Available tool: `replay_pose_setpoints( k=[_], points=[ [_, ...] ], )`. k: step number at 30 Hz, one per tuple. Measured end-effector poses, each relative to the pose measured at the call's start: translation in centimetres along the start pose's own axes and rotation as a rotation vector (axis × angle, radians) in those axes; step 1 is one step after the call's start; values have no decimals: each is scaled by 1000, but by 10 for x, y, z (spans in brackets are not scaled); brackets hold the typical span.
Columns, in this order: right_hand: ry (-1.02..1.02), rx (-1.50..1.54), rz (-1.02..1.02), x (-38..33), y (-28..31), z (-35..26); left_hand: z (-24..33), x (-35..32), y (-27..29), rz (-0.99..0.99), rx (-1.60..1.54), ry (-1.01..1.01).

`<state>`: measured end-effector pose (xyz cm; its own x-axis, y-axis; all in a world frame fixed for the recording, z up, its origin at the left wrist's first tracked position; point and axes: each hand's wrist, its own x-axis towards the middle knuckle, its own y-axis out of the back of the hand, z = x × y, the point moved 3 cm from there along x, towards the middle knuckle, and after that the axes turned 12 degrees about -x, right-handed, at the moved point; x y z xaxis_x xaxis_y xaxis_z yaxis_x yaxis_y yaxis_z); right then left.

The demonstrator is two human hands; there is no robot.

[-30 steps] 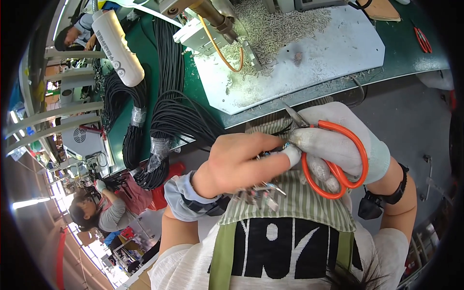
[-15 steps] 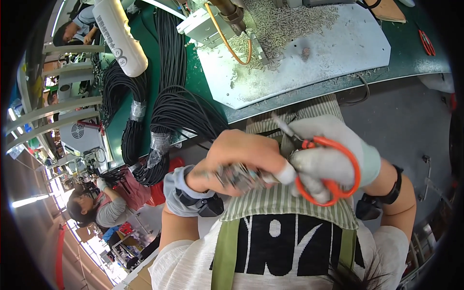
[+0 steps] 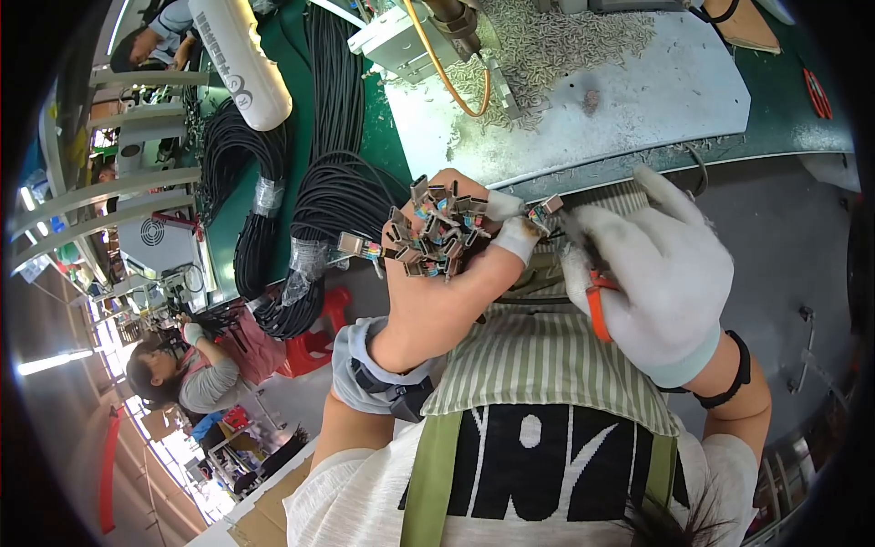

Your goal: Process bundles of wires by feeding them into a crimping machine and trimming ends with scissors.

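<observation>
My left hand (image 3: 439, 314), with white coverings on its fingertips, is closed around a cluster of cable connectors (image 3: 437, 235). These have open metal shells with coloured wires inside, and fan out above the hand. Between thumb and finger it pinches one single connector (image 3: 547, 210), apart from the cluster. Just right of that connector is my right hand (image 3: 670, 283), in a white glove, its index finger stretched out. Scissors with orange handles (image 3: 599, 308) are in its grip; most of the handle is hidden behind the glove, and the blades are blurred.
Ahead is a green bench (image 3: 793, 137) with a pale metal plate (image 3: 638, 109) strewn with small metal bits (image 3: 556, 55). Black cable coils (image 3: 333, 196) lie at left beneath a white lamp (image 3: 241, 68). Red-handled pliers (image 3: 818, 93) lie far right. A co-worker (image 3: 210, 374) sits at left.
My left hand has turned, bringing the connector cluster up into plain view. My right hand has moved right and away from it, the scissors' handles now mostly hidden by the glove.
</observation>
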<state>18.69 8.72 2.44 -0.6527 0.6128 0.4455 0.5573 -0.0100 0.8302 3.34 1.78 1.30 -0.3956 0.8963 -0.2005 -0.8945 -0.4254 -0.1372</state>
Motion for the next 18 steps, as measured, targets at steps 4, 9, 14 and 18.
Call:
replay_pose_setpoints(
  k=[4, 9, 14, 18],
  points=[
    [-14, -58, -57, -4, 0, -2, 0, 0, -7, -8, -35, 10],
    [-62, 51, -55, -10, -2, 0, 1, -3, -8, -35, -39, -7],
    [-129, 370, -87, -12, -6, 4, 4, -3, -14, -137, 279, -471],
    [-174, 481, -188, -16, -12, 6, 11, 0, -15, -438, 409, -368]
  ],
)
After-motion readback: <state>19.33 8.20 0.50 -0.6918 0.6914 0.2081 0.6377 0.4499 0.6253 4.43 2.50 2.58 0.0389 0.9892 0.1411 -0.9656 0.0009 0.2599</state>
